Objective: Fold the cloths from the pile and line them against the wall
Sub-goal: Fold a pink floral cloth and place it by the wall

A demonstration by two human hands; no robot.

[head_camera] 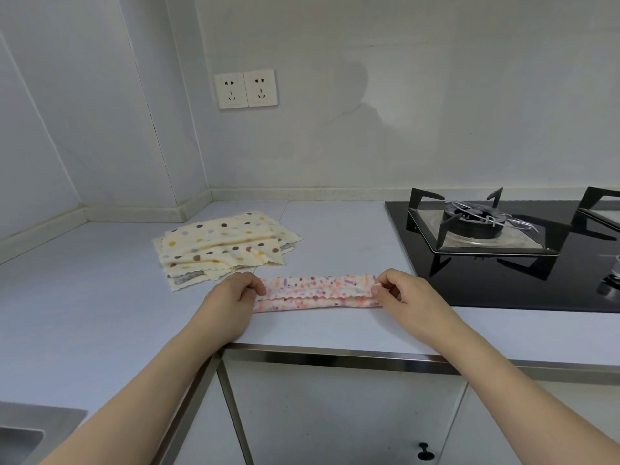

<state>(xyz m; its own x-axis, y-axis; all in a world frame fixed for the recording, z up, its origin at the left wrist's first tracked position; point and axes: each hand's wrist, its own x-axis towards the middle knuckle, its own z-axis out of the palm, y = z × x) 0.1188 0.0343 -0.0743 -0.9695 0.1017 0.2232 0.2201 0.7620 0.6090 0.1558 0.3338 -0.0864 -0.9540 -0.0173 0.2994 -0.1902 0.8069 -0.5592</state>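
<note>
A pink speckled cloth [317,293] lies on the white counter [100,297], folded into a long narrow strip running left to right. My left hand [235,292] pinches its left end. My right hand [401,292] pinches its right end with thumb and fingers curled. Behind and to the left sits the pile of cream polka-dot cloths [221,246], spread flat and loosely stacked, with a grey cloth edge showing beneath. The back wall [369,112] rises beyond a low white upstand.
A black glass gas hob [503,263] with pan supports fills the counter's right side, close to my right hand. Two wall sockets [246,88] sit above the pile. A sink corner [20,434] shows at bottom left. Cabinet doors [335,414] lie below the counter edge.
</note>
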